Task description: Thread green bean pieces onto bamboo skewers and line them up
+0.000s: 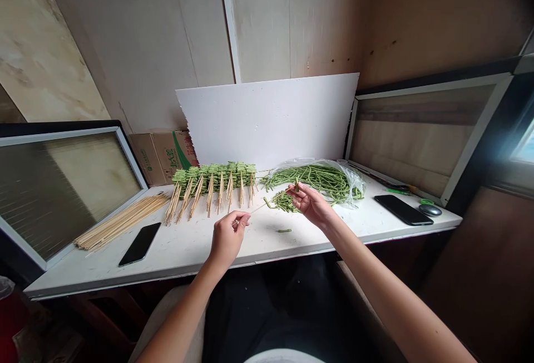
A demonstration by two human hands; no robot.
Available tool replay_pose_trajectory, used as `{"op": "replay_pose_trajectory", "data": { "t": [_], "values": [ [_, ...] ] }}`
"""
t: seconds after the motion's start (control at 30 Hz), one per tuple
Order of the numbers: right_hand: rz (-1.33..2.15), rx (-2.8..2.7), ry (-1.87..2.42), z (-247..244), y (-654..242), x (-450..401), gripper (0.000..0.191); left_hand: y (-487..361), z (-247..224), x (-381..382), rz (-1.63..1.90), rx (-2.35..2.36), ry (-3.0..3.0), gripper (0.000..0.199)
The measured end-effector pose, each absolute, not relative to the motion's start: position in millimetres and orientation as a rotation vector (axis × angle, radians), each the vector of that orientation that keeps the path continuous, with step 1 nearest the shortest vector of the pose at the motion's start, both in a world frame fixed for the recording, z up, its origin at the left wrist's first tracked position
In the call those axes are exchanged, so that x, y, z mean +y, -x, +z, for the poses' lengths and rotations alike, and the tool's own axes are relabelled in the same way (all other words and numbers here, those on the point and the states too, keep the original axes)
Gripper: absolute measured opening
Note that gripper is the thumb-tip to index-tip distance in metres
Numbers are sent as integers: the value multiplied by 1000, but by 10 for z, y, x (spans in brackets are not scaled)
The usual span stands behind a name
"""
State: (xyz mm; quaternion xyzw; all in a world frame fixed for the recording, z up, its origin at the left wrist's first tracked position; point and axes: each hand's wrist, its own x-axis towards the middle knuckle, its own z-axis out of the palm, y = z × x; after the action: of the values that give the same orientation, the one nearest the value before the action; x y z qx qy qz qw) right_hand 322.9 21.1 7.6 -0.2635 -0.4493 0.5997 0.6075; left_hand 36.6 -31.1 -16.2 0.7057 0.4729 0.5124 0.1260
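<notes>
Left hand, front-left of the pile of cut bean pieces, has thumb and fingertips pinched on a thin, straight wooden stick, rest curled. Right hand, at the pile's right edge, has a stubby green bean piece in a light fingertip grip, other fingers loosely bent. Step looks like lining piece up with stick; calls for steady stick, square push. Left of pile: ridged bean skewers. Behind-right: long, limp beans in crinkly clear plastic.

Wooden skewers (matt), glossy plastic bag
</notes>
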Motion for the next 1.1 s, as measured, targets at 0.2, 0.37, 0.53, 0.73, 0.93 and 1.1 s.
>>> {"op": "replay_pose_trajectory", "data": {
  "t": [0.2,0.37,0.53,0.73,0.93,1.1],
  "values": [
    [1315,-1096,666,58,-3236,219,35,-372,-167,-313,1475,1385,-2062,30],
    [1300,-1082,665,42,-3244,230,34,-365,-168,-311,1487,1386,-2075,30],
    [1220,-1060,697,98,-3225,197,33,-357,-183,-308,1482,1400,-2088,30],
    [1139,-1064,762,116,-3205,188,35,-341,-223,-297,1507,1380,-2094,28],
    [1099,-1054,766,94,-3192,202,34,-325,-237,-293,1545,1405,-2126,26],
    [1068,-1071,765,105,-3158,177,35,-320,-257,-276,1511,1393,-2101,29]
  ]
}}
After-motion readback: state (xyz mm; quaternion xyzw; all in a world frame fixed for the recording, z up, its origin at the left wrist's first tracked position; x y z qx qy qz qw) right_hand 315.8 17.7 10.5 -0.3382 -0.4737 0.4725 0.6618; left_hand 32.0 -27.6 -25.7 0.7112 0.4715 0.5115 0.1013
